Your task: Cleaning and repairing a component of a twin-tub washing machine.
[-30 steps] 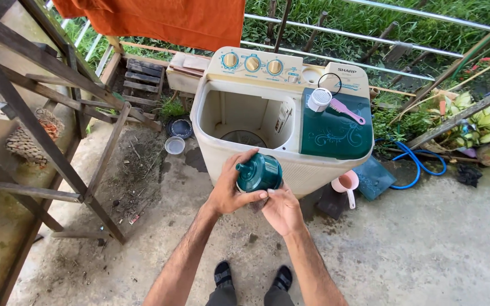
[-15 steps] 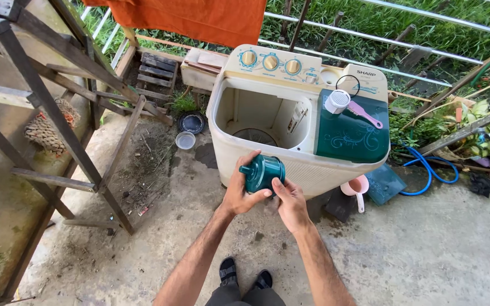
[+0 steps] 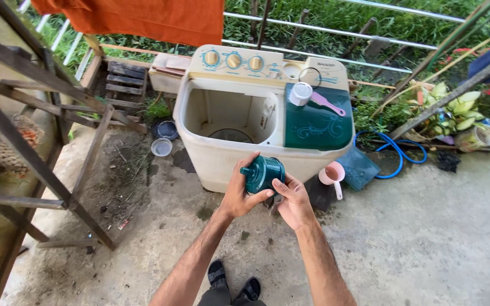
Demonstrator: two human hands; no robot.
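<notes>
I am holding a teal ribbed plastic part [image 3: 263, 174] in front of the twin-tub washing machine [image 3: 239, 148], whose open wash tub [image 3: 229, 116] lies just beyond my fingertips. My left hand [image 3: 244, 190] is wrapping its fingers [image 3: 253, 160] over the part's near side, thumb underneath. My right hand [image 3: 292, 199] is cupping it from below, fingers narrow against the body. To handle it well, I judge both grips should stay firm and the part level, clear of the rim.
</notes>
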